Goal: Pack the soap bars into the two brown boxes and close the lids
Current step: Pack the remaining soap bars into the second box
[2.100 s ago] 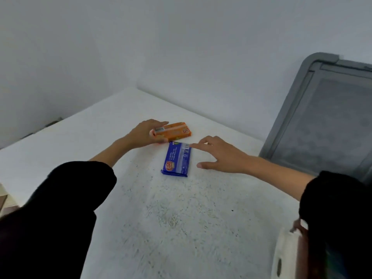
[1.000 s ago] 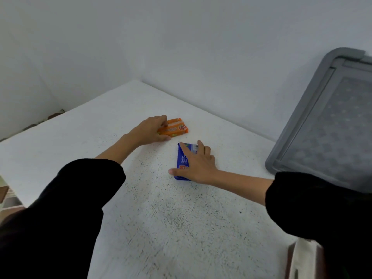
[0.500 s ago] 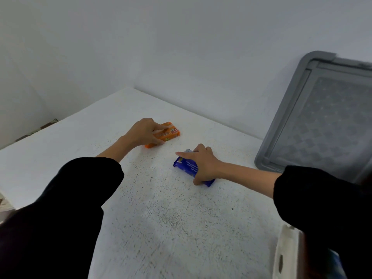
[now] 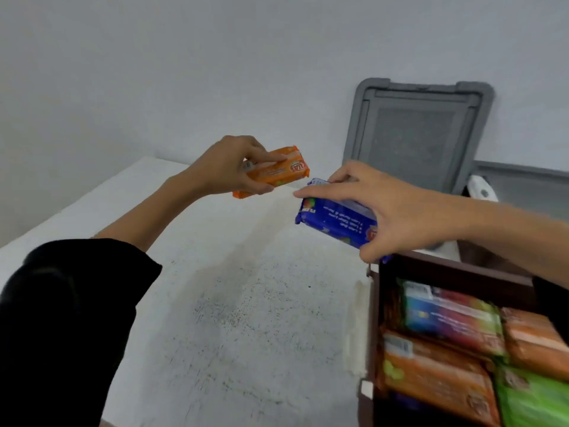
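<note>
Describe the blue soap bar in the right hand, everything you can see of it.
The blue soap bar is a flat oblong pack in glossy blue wrapper, with white lettering, a red-and-yellow logo near one end and crimped ends. The right hand holds it in the air, fingers over the top edge and thumb beneath, tilted down to the right. It hangs over the white table, just beyond the open brown box, touching only the hand.

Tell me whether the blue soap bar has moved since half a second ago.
Yes. The blue soap bar lay on the white table; now the right hand holds it lifted off the table, beside the open brown box.
</note>
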A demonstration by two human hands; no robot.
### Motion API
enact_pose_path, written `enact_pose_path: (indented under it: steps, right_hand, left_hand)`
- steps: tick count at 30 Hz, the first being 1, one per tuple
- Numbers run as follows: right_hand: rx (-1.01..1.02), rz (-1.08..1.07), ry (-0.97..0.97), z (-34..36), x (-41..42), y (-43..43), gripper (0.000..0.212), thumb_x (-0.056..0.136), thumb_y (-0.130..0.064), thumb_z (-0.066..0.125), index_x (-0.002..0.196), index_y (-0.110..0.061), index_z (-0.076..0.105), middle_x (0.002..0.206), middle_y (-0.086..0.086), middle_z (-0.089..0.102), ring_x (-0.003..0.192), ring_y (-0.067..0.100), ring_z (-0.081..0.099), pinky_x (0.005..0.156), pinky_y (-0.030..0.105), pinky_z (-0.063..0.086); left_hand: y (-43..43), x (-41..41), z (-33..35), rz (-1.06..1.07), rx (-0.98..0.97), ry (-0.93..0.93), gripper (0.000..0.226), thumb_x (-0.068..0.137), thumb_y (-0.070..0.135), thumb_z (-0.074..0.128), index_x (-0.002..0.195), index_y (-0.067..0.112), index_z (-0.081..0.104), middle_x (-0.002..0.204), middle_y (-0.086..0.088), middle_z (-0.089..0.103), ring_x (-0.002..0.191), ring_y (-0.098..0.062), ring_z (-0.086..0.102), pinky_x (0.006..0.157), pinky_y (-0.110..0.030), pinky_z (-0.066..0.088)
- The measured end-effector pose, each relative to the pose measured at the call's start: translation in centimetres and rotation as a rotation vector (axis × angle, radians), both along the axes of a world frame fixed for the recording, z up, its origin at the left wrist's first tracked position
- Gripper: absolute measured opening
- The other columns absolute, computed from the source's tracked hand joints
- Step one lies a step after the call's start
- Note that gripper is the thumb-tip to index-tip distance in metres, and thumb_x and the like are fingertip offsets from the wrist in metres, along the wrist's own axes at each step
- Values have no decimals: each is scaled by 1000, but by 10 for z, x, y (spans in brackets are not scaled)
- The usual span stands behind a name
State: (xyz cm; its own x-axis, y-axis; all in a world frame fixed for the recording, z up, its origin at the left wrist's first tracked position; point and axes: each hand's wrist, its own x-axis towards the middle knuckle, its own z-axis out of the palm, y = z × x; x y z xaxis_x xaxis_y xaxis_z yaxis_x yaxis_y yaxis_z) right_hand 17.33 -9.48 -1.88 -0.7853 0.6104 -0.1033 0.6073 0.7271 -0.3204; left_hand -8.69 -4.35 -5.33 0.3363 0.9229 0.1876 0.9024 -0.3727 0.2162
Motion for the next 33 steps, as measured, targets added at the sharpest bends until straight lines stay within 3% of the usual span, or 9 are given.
enact_pose_path:
  steps: [6, 9, 15, 17, 21, 24, 27, 30, 33]
  right_hand:
    - [-1, -161, 22, 14, 108, -72, 88, 61, -34, 64, 128, -68, 18, 120, -19, 25, 117, 0, 31, 80, 13, 43]
    - [-65, -236, 26, 7, 156, -102, 91, 63, -31, 68, 126, -72, 16, 124, -22, 24, 121, -3, 30, 86, 12, 47]
    - [-233, -331, -61, -28, 214, -141, 99, 71, -16, 77, 129, -70, 17, 128, -28, 14, 125, -4, 22, 94, 20, 49]
    - [-284, -328, -154, -42, 217, -147, 97, 74, -14, 73, 128, -70, 14, 130, -29, 7, 127, -2, 15, 100, 17, 43]
    - [-236, -296, -264, -73, 215, -149, 95, 79, -11, 67, 131, -63, 7, 138, -27, -1, 131, 2, 3, 117, 30, 25]
    - [-130, -238, -276, -85, 219, -149, 92, 83, -15, 63, 133, -60, 1, 141, -23, -9, 123, -6, -9, 116, 24, 13]
    - [-66, -224, -221, -88, 219, -147, 77, 87, -27, 61, 136, -55, 8, 145, -16, 3, 123, -8, -4, 108, 11, 9]
    - [-67, -247, -173, -90, 215, -142, 77, 85, -35, 64, 130, -55, 5, 145, -19, 17, 123, -11, 7, 100, 1, 11]
    - [-57, -244, -162, -91, 214, -139, 76, 84, -35, 64, 136, -51, 12, 146, -24, 20, 120, -16, 7, 95, -3, 9]
  left_hand:
    - [-49, 80, 31, -323, 6, 85, 58, 64, 64, 57, 119, 57, 41, 118, 8, 56, 95, -7, 51, 69, -11, 38]
    - [-75, 114, 27, -478, -14, 102, 56, 65, 68, 48, 120, 58, 45, 113, 13, 54, 88, -5, 53, 63, -9, 36]
    - [-114, 182, -10, -741, -180, 196, 57, 66, 73, 41, 122, 63, 39, 122, 22, 41, 103, 7, 38, 73, -2, 32]
    - [-126, 199, -28, -775, -193, 246, 61, 71, 68, 48, 129, 56, 38, 129, 14, 42, 109, 2, 39, 78, -7, 35]
    - [-140, 213, -54, -742, -167, 290, 63, 79, 54, 56, 137, 50, 32, 135, 8, 40, 120, -9, 42, 87, -25, 46]
    - [-147, 213, -59, -736, -120, 292, 61, 78, 50, 56, 136, 41, 40, 132, 5, 46, 115, -11, 50, 82, -23, 49]
    - [-151, 216, -62, -738, -66, 296, 58, 78, 53, 55, 132, 34, 47, 127, 3, 54, 110, -13, 57, 76, -22, 53]
    - [-154, 224, -63, -695, -107, 302, 60, 89, 53, 47, 143, 40, 25, 147, 7, 30, 132, -10, 32, 94, -22, 44]
    - [-153, 227, -62, -694, -135, 297, 62, 90, 52, 47, 144, 41, 20, 149, 10, 23, 135, -7, 23, 98, -21, 39]
